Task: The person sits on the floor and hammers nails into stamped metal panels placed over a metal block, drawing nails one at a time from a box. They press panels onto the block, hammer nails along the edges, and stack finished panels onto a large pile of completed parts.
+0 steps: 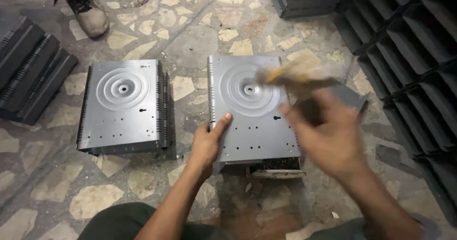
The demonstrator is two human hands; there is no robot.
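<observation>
A stone-patterned floor [200, 40] carries everything here. Black ribbed casings are stacked in three groups: a long bank down the right edge [414, 45], a short pile at the top [304, 0] and a pile at the left edge [28, 73]. Two grey metal panels with pressed concentric rings lie flat side by side: the left panel [124, 107] stands alone with bare floor all round it, and the right panel [252, 111] sits just in front of the person, a strip of floor between the two. The left hand [207, 142] grips the right panel's near left edge, thumb on top. The right hand [328, 130], blurred, is closed around a brownish tool [295, 76] above that panel's right side. One boot [88, 11] stands at the top left, well apart.
</observation>
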